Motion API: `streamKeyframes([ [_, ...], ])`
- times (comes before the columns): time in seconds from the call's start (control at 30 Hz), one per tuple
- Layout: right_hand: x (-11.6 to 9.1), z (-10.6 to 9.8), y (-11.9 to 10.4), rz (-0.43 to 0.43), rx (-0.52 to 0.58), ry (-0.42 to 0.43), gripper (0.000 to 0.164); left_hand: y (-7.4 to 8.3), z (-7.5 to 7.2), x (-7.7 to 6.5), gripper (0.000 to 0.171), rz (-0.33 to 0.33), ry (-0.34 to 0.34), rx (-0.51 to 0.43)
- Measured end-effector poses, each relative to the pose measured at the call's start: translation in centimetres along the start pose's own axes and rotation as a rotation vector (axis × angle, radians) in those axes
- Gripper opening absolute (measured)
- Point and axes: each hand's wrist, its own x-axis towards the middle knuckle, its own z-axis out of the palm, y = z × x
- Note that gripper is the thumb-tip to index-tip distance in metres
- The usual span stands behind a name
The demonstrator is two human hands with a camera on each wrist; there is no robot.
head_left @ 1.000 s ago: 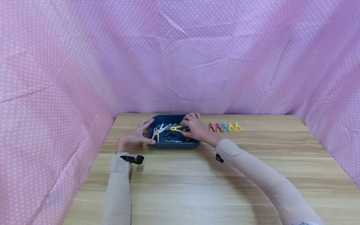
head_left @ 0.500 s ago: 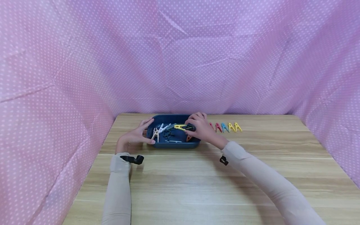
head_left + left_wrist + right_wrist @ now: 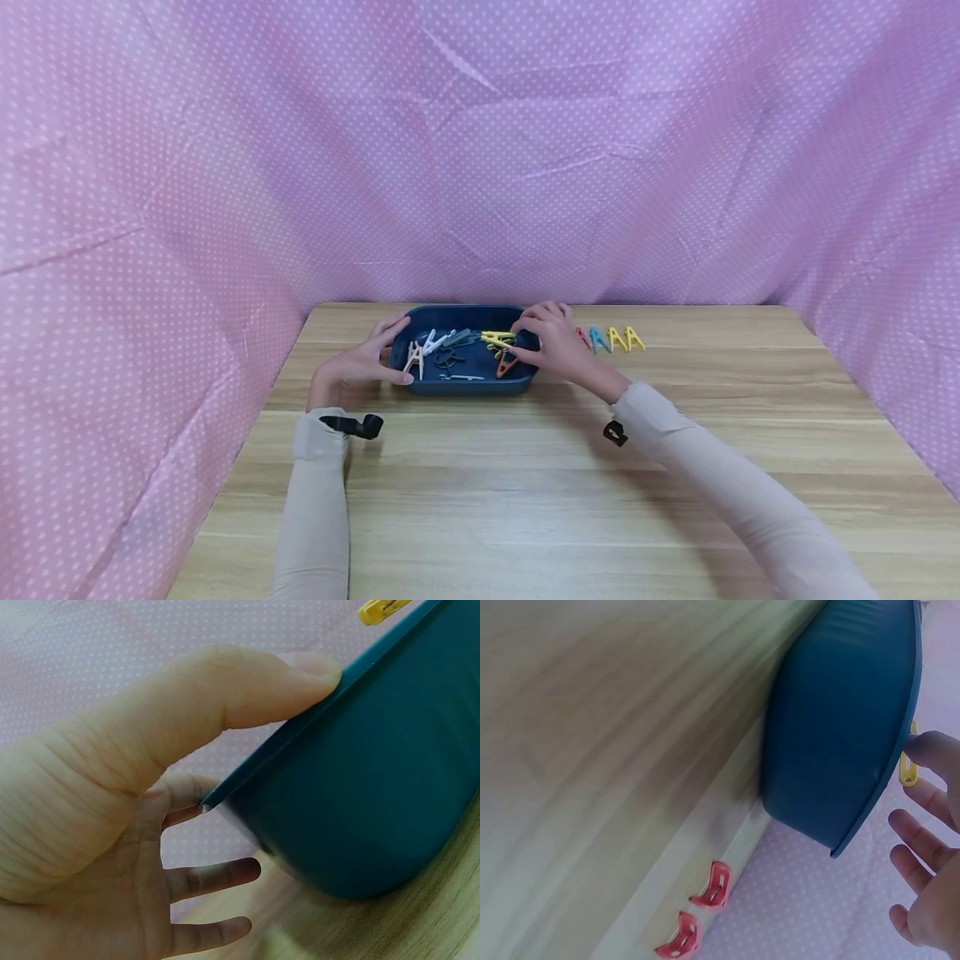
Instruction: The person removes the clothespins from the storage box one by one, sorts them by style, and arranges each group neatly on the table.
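Observation:
A dark blue plastic bin (image 3: pixel 450 388) stands near the table's far edge with several clothespins inside. My left hand (image 3: pixel 365 357) spans its left end, thumb on the near rim and fingers by the far side; the left wrist view shows the thumb (image 3: pixel 300 679) straight along the rim. Over the bin's right end, my right hand (image 3: pixel 553 340) pinches a yellow clothespin (image 3: pixel 495 337) between thumb and forefinger. Below it lies a brown clothespin (image 3: pixel 506 365). Further left in the bin are a white clothespin (image 3: pixel 432 343), a beige clothespin (image 3: pixel 416 357) and a dark green clip (image 3: pixel 447 358).
Right of the bin, clothespins stand in a row: a blue clothespin (image 3: pixel 597 339), a yellow clothespin (image 3: pixel 634 338) and others. My right hand covers part of the row; the right wrist view shows two red clothespins (image 3: pixel 717 886). Pink dotted cloth (image 3: pixel 480 183) hangs behind the table.
My right hand has moved right across the bin, carrying the yellow clothespin, and now overlaps the left end of the row. My left hand has stayed in place.

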Motion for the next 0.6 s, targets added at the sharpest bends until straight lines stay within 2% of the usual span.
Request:
streamKeyframes([
  [0.13, -0.7, -0.5, 0.3, 0.004, -0.007, 0.020, 0.025, -0.1, 0.0, 0.1, 0.107, 0.011, 0.003, 0.001],
  [0.37, -1.6, -1.3, 1.4, 0.011, 0.034, 0.068, 0.025, 0.0, 0.1, -0.1, 0.107, -0.006, 0.000, -0.022],
  [0.6, -2.5, -2.2, 2.5, -0.009, 0.028, 0.112, 0.029, 0.0, 0.1, -0.1, 0.106, 0.012, -0.003, -0.025],
])
